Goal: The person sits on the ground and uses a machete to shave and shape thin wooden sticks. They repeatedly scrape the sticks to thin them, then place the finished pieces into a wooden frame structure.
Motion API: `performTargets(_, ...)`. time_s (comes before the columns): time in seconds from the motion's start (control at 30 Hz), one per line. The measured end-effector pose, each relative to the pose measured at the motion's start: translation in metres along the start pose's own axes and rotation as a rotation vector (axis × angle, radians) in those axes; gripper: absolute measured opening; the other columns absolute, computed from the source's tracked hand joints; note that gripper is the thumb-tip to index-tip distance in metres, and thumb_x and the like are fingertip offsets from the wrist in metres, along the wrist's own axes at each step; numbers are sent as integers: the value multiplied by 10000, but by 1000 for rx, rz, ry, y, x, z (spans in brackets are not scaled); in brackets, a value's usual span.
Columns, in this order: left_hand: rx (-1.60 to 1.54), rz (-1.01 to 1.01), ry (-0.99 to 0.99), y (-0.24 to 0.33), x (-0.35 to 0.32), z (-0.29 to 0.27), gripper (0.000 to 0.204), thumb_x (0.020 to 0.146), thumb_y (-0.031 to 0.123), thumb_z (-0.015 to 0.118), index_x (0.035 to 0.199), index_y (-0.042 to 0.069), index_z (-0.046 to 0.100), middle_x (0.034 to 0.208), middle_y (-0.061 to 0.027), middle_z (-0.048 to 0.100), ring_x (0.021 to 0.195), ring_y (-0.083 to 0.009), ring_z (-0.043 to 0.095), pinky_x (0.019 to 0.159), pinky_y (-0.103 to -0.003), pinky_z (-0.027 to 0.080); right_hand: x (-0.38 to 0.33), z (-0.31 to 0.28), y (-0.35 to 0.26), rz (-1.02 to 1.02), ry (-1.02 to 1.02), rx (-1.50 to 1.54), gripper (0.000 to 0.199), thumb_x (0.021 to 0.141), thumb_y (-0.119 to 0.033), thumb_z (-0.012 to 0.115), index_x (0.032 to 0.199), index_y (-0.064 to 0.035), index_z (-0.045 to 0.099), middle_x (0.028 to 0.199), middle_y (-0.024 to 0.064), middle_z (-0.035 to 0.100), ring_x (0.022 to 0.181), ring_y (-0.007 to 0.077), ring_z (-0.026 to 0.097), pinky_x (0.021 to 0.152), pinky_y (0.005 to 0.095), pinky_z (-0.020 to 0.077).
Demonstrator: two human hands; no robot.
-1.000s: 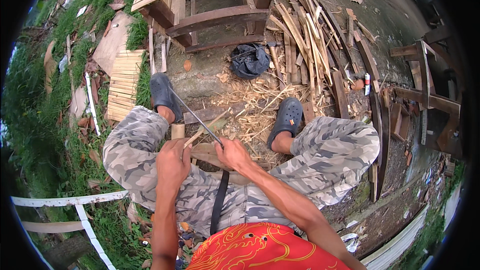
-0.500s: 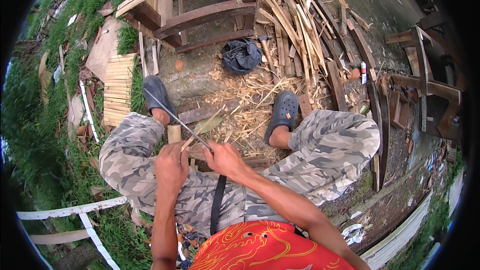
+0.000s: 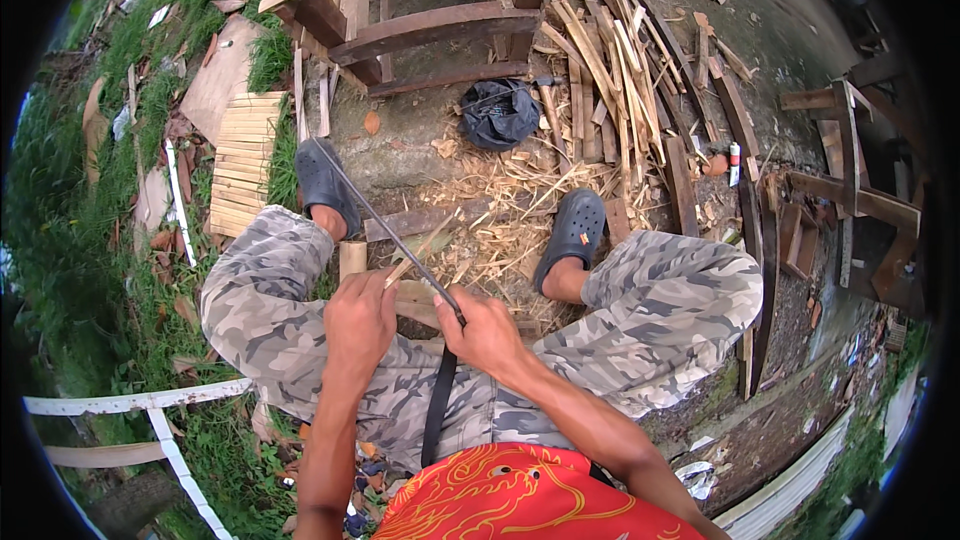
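My left hand (image 3: 358,318) is closed around the near end of a thin pale wooden strip (image 3: 428,243), which slants away to the right. In my right hand (image 3: 485,333) is a long, narrow grey knife (image 3: 372,208), seen nearly edge-on. Its blade points far left, passing in front of my left shoe in the view and crossing close to the strip; whether they touch I cannot tell. The knife's handle is hidden by my fingers. Just beyond my hands, between my legs, lie a wooden board (image 3: 418,300) and a short round pale piece (image 3: 352,258).
Wood shavings (image 3: 500,230) litter the ground between my shoes. Ahead stands a brown wooden frame (image 3: 440,28), with a black bag (image 3: 498,112) and a hammer (image 3: 550,110) near it. Long wood strips (image 3: 625,90) lie ahead right; pale slats (image 3: 243,165) lie left on grass.
My right hand has shifted right and back toward me with the knife, widening the gap between my hands. My left hand still holds the strip. The whole view has shifted slightly.
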State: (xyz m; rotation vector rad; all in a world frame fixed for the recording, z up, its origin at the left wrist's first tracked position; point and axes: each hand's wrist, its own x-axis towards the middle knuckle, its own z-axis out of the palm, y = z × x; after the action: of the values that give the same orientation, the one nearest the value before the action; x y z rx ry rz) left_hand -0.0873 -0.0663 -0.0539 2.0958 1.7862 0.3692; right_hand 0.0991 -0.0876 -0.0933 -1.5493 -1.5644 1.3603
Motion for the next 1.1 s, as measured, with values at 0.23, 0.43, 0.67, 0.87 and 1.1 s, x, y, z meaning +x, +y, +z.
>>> performTargets(0.23, 9, 32, 15, 0, 2, 4, 173, 874, 63, 683, 1030, -9, 704, 924, -169, 700, 875, -359, 664, 775, -444, 536, 4, 8, -1, -19, -19, -126, 181, 939, -181, 623, 871, -15, 605, 630, 252, 605, 623, 465, 631, 571, 530, 503)
performTargets(0.43, 10, 9, 2, 0, 0, 3, 156, 870, 63, 687, 1007, -10, 697, 925, -171, 698, 876, -361, 662, 772, -447, 533, 11, 14, 3, -61, -21, -180, 187, 934, -191, 611, 885, -10, 605, 658, 245, 643, 617, 462, 646, 580, 542, 520)
performTargets(0.67, 1, 31, -3, -2, -2, 4, 164, 871, 51, 676, 1019, -19, 687, 926, -186, 693, 882, -371, 657, 764, -452, 531, 16, 15, 12, -40, -34, -208, 183, 930, -186, 603, 925, -2, 605, 675, 249, 653, 634, 462, 655, 594, 541, 533)
performTargets(0.87, -25, 29, 21, -2, -2, 4, 161, 878, 49, 667, 1024, -14, 694, 917, -188, 692, 866, -383, 654, 766, -458, 530, 17, 16, 18, -1, -74, -213, 196, 936, -190, 583, 956, 5, 606, 682, 264, 651, 660, 481, 657, 621, 559, 536)
performTargets(1.1, -23, -5, -21, 1, -1, -1, 150, 909, 55, 645, 1029, -21, 692, 934, -217, 690, 884, -415, 652, 771, -477, 519, 25, 17, 32, 80, -112, -199, 235, 953, -229, 563, 952, -1, 624, 678, 271, 646, 670, 494, 653, 647, 565, 536)
